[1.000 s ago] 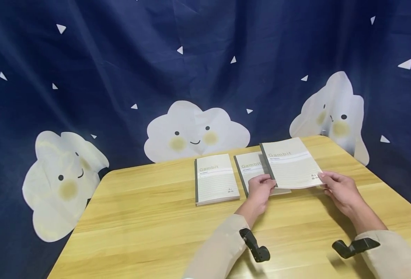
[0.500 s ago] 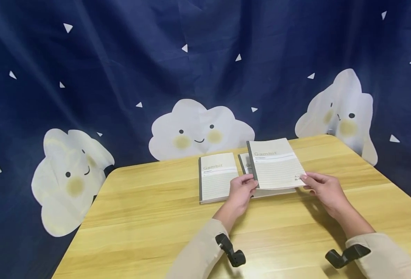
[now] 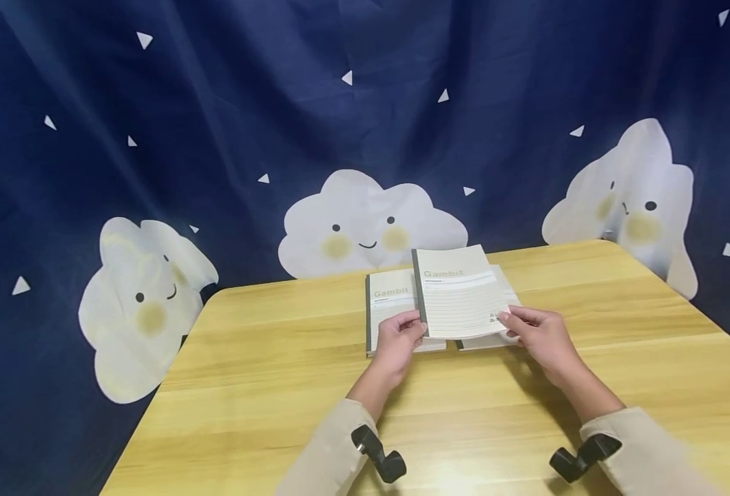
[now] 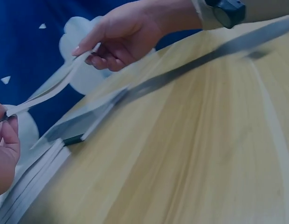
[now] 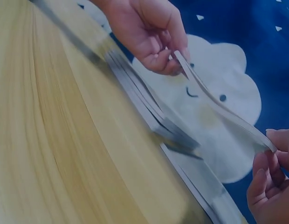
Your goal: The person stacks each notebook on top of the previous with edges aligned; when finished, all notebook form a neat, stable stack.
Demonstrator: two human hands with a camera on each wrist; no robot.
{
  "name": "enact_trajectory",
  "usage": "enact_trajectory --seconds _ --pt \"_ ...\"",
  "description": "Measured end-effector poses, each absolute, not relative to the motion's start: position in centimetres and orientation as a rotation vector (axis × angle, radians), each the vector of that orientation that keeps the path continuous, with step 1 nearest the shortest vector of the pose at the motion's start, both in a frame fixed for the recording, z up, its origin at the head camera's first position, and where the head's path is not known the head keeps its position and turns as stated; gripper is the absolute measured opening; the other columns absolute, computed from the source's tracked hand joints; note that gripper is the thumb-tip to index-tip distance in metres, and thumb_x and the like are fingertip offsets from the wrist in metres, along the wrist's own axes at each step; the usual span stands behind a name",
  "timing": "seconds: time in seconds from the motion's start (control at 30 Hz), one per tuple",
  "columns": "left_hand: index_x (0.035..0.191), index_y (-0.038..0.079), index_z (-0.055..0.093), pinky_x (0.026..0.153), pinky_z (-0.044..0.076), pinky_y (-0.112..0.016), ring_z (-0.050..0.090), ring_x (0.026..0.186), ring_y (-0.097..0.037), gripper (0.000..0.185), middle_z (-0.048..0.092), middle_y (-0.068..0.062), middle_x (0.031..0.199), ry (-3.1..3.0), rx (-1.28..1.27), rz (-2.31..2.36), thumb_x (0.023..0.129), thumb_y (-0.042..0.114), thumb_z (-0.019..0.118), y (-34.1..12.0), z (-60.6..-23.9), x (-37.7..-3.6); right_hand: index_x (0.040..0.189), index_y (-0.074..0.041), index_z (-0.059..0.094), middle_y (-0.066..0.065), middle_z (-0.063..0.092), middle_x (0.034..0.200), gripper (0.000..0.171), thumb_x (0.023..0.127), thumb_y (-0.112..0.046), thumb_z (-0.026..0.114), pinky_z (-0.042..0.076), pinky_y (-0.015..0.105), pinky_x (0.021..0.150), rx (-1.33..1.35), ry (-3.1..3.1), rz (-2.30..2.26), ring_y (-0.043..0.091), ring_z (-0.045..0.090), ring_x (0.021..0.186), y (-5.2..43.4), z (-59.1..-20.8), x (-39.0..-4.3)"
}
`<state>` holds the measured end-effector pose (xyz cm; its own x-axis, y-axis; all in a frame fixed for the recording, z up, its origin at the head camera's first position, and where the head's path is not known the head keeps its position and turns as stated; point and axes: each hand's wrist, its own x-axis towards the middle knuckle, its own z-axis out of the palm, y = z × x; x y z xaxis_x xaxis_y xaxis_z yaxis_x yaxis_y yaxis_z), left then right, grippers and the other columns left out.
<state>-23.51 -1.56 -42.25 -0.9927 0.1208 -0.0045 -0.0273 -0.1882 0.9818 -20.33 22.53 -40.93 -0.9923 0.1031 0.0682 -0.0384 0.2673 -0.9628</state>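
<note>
My left hand [image 3: 396, 339] and right hand [image 3: 537, 335] each pinch a near corner of the Gambit notebook [image 3: 459, 293], fingers curled on its edges, holding it lifted just above two more Gambit notebooks [image 3: 388, 303] lying side by side on the wooden table [image 3: 266, 386].

Head view: evenly and brightly lit from above, soft shadows beneath the forearms on the counter [image 3: 266, 386], focus sharp, mild bending of lines at the frame edges. Wrist views: dimmer, with a bluish cast; near hands and counter grain soft and smeared by blur.
</note>
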Motion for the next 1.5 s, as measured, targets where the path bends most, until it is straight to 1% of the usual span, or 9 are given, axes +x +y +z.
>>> enact_trajectory --seconds 0.27,0.47,0.77,0.87,0.97,1.1,1.23,1.4,1.5 --pt "0.118 -0.012 0.056 0.074 0.05 -0.023 0.051 0.081 -0.01 0.034 0.052 -0.003 0.091 2.036 0.078 2.293 0.085 -0.003 0.059 -4.9 -42.4 -23.4 0.126 0.007 0.055 -0.001 0.068 0.096 0.051 0.09 -0.028 0.064 0.053 0.023 0.068 -0.026 -2.413 1.848 0.002 0.059 0.075 19.5 -41.5 -21.1" --pt "0.118 -0.013 0.056 0.068 0.048 -0.018 0.05 0.079 -0.009 0.033 0.053 -0.003 0.091 2.063 0.056 2.299 0.087 -0.003 0.058 -7.1 -42.8 -23.4 0.124 0.005 0.058 0.009 0.068 0.099 0.048 0.09 -0.029 0.064 0.053 0.024 0.069 -0.013 -2.426 1.863 0.007 0.06 0.076 17.4 -42.1 -21.9" --pt "0.124 -0.011 0.054 0.068 0.048 -0.017 0.051 0.08 -0.007 0.036 0.055 -0.003 0.094 2.13 0.032 2.258 0.089 -0.001 0.057 -9.5 -43.2 -23.8 0.122 0.002 0.061 0.013 0.067 0.088 0.042 0.09 -0.025 0.064 0.047 0.026 0.048 0.017 -2.49 1.813 0.014 0.056 0.065 15.0 -42.7 -22.9" --pt "0.124 -0.01 0.055 0.068 0.049 -0.016 0.052 0.08 -0.008 0.035 0.057 -0.004 0.094 2.143 0.033 2.236 0.09 -0.001 0.056 -10.2 -43.5 -24.0 0.12 0.001 0.062 0.016 0.068 0.091 0.04 0.09 -0.025 0.064 0.048 0.026 0.051 0.031 -2.515 1.764 0.017 0.058 0.065 14.4 -42.7 -23.3" --pt "0.122 -0.01 0.056 0.066 0.048 -0.016 0.052 0.078 -0.008 0.033 0.057 -0.005 0.092 2.137 0.026 2.222 0.09 -0.002 0.055 -10.6 -43.8 -24.2 0.119 0.002 0.063 0.018 0.069 0.099 0.039 0.09 -0.025 0.063 0.052 0.03 0.067 0.047 -2.565 1.649 0.019 0.061 0.077 14.0 -42.8 -23.5" --pt "0.122 -0.01 0.057 0.066 0.047 -0.016 0.052 0.077 -0.008 0.032 0.057 -0.005 0.092 2.15 0.038 2.192 0.091 -0.001 0.053 -10.7 -44.0 -24.3 0.118 0.005 0.063 0.021 0.065 0.112 0.042 0.09 -0.027 0.063 0.048 0.043 0.091 0.062 -2.618 1.488 0.027 0.06 0.098 13.6 -43.0 -23.4" --pt "0.122 -0.009 0.057 0.066 0.047 -0.017 0.051 0.076 -0.01 0.032 0.057 -0.007 0.094 2.235 0.039 2.123 0.092 0.0 0.052 -10.8 -44.0 -24.3 0.117 0.007 0.062 0.025 0.064 0.113 0.042 0.091 -0.027 0.062 0.048 0.048 0.091 0.098 -2.657 1.386 0.034 0.059 0.105 13.5 -43.2 -23.3" --pt "0.12 -0.007 0.06 0.067 0.049 -0.019 0.051 0.08 -0.012 0.03 0.061 -0.013 0.096 2.412 0.06 1.974 0.092 0.001 0.052 -10.9 -44.2 -24.2 0.115 0.009 0.062 0.028 0.064 0.106 0.042 0.092 -0.026 0.06 0.052 0.04 0.077 0.142 -2.698 1.277 0.028 0.063 0.085 13.2 -43.5 -23.1" --pt "0.119 -0.005 0.061 0.07 0.05 -0.021 0.053 0.082 -0.012 0.029 0.063 -0.014 0.097 2.481 0.068 1.897 0.093 0.003 0.051 -10.9 -44.4 -24.0 0.115 0.01 0.062 0.022 0.067 0.093 0.041 0.092 -0.024 0.059 0.05 0.033 0.066 0.159 -2.722 1.254 0.019 0.06 0.068 13.0 -43.5 -22.9"
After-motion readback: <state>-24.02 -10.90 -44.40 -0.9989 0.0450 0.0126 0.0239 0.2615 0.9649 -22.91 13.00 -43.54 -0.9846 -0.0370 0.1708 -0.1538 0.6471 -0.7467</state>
